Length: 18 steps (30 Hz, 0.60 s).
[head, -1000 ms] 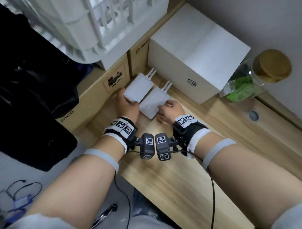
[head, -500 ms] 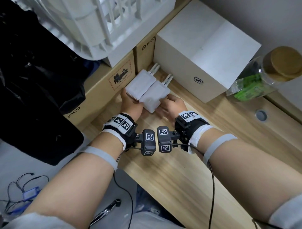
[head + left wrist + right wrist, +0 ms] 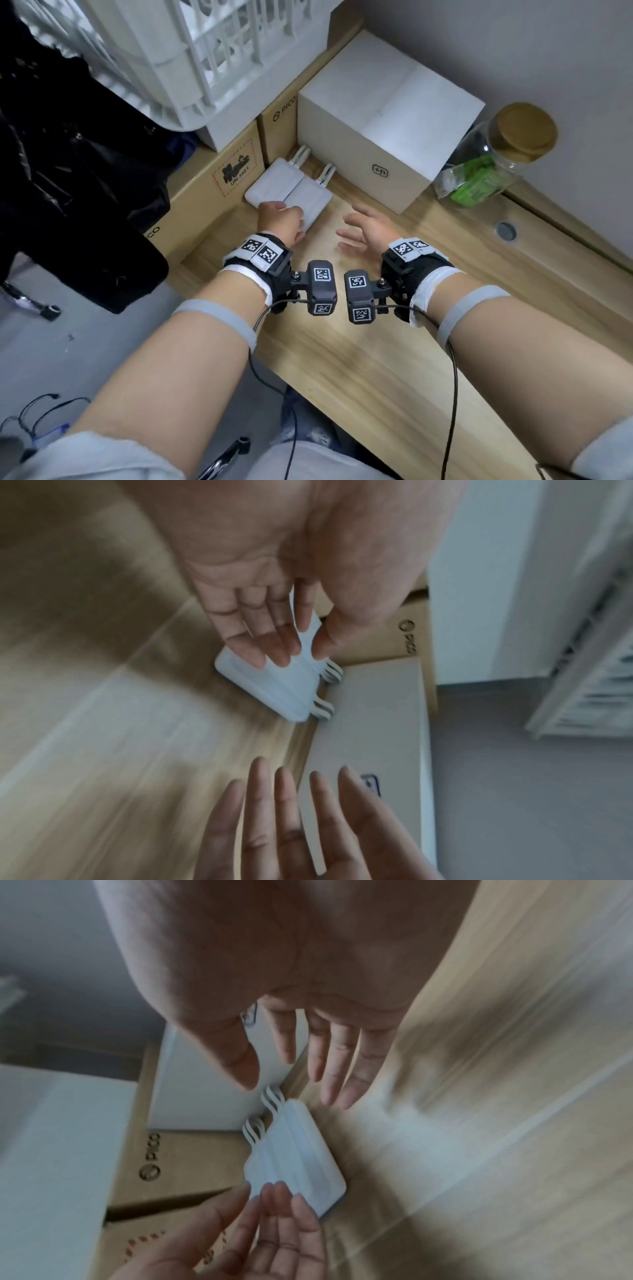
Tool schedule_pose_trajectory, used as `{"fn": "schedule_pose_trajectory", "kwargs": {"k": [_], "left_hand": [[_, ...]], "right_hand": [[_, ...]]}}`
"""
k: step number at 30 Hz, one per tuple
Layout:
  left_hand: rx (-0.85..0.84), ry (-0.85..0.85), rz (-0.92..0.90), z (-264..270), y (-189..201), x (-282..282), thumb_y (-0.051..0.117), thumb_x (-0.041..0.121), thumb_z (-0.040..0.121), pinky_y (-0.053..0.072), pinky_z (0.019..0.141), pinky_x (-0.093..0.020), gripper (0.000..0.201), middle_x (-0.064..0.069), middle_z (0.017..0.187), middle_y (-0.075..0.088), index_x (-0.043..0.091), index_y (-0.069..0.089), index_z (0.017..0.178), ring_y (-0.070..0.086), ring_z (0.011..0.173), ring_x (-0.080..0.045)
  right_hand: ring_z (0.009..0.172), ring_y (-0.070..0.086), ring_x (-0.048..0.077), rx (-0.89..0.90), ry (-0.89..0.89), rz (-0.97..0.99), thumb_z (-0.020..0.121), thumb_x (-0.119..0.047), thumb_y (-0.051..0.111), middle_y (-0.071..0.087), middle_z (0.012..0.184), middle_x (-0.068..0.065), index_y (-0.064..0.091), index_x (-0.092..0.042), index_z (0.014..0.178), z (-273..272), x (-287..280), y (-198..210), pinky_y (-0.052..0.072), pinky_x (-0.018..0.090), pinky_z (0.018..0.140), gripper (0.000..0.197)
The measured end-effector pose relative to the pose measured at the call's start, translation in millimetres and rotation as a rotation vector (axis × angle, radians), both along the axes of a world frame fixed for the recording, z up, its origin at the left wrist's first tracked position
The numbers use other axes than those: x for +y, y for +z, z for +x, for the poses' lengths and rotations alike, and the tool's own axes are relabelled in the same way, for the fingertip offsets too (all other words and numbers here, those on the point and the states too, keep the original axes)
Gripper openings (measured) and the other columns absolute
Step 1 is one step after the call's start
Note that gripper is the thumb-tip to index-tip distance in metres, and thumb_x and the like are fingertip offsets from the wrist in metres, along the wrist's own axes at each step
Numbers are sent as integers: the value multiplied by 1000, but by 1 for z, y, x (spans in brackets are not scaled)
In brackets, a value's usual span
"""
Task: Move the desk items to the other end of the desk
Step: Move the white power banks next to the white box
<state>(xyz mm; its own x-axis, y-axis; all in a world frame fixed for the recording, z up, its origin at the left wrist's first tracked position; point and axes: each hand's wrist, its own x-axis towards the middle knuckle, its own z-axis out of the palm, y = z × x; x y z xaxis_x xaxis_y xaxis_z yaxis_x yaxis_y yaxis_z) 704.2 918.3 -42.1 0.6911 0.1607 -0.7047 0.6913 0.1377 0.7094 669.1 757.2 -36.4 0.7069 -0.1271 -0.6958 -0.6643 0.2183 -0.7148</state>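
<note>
We have the two white routers (image 3: 289, 193) lying flat, side by side and touching, in the corner where the brown cardboard boxes (image 3: 209, 192) meet the white box (image 3: 380, 137), their antennas pointing at that corner. Our left hand (image 3: 282, 221) rests straight fingers on the near edge of the left router, gripping nothing. Our right hand (image 3: 368, 228) hovers just beside the pair, fingers spread and empty.

To finish well, we judge it best to nudge both routers square with flat fingers and lift the hands straight off, so the antennas do not jam against the white box.

The desk (image 3: 394, 359) is pale wood grain. A glass jar (image 3: 496, 154) with a cork lid lies by the grey wall, a white crate (image 3: 212, 51) sits on the brown boxes, and a black garment (image 3: 68, 171) hangs at the left.
</note>
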Motion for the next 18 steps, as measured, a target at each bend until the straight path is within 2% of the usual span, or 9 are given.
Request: {"fn": "schedule_pose_trajectory", "kwargs": {"k": [1,4,6,9,13,16,18], "left_hand": [[-33,-41,-6,-4,8,-12,54,3,91,56,80,-37,25,-7,87,59,15,51,114,61,83,-22],[-91,-128,-52,-29,29,-58,50,1,92,51,65,-29,15,-8,81,58,11,57,100,57,69,-18],[-135,-204,-74,-55,41,-99,51,0,91,50,63,-27,16,-6,80,58,15,56,92,57,68,-16],[-193,-360,-129,-111,63,-174,52,-1,91,49,64,-26,16,-5,80,57,15,55,89,56,68,-16],[-268,-571,-194,-218,92,-298,49,0,95,48,63,-24,18,-3,81,56,17,54,89,56,69,-14],[-305,-748,-251,-327,115,-400,50,2,97,48,59,-24,17,-2,80,56,17,53,91,56,68,-13],[-308,-869,-302,-404,131,-460,50,1,96,46,58,-25,16,-3,75,54,16,54,91,54,62,-13]], "right_hand": [[107,67,25,-16,-27,-8,89,-15,64,62,117,4,53,-21,135,-9,-12,7,59,41,86,48],[109,66,26,-65,-106,-27,90,-14,63,62,120,3,57,-19,129,-47,-57,29,59,38,83,40],[107,66,24,-96,-168,-35,91,-14,62,62,120,2,60,-20,127,-84,-93,42,59,35,80,36],[104,65,25,-163,-294,-49,93,-12,58,63,118,6,62,-17,123,-159,-157,63,58,37,87,30],[103,66,27,-252,-464,-85,94,-9,58,63,110,8,66,-16,111,-299,-258,92,58,37,86,21],[105,67,28,-294,-622,-149,93,-9,61,65,110,8,67,-14,111,-426,-339,115,57,41,92,21],[105,67,29,-299,-725,-198,93,-8,60,65,112,10,66,-13,113,-509,-387,134,57,41,91,22]]}}
